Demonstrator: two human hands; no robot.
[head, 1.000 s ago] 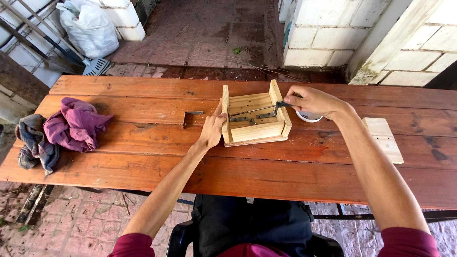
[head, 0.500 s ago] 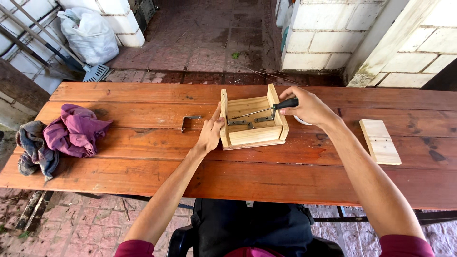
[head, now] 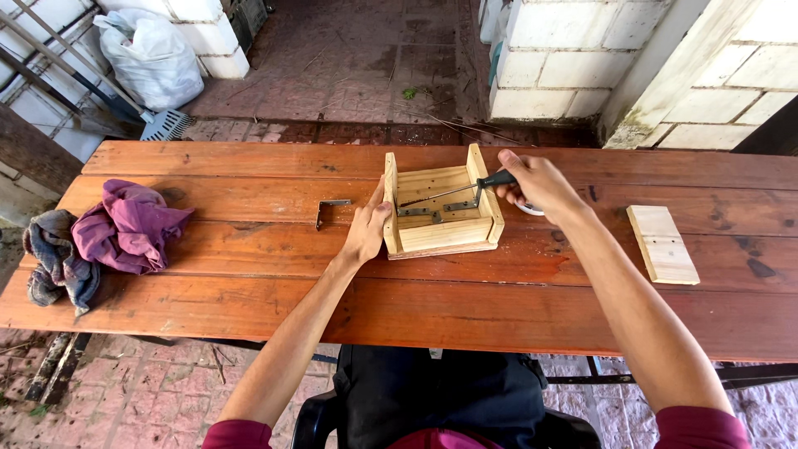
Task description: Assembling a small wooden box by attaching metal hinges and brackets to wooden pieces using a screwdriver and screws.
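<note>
1. Midway along the table (head: 249, 291) stands one open wooden box (head: 442, 212), its front board facing the person.
2. Two hands work on it. One left hand (head: 367, 229) lies flat against the box's left wall, fingers together and pressed to the wood.
3. One right hand (head: 536, 185) is closed around the black handle of one screwdriver (head: 457, 191), whose shaft slants down into the box.
4. Inside the box lie two metal brackets (head: 420, 213); the screwdriver's tip is near them.
5. One more bracket (head: 328, 209) lies loose on the table, just left of the left hand.
6. One white round thing (head: 532, 209) sits under the right hand, mostly hidden.
7. One short plank (head: 662, 244) lies well apart to the right.
8. Two rags (head: 125, 224) are heaped at the left end, one purple, one grey.
9. Reddish boards make up the table; beyond it are brick paving, white block walls and one white sack (head: 150, 54).
</note>
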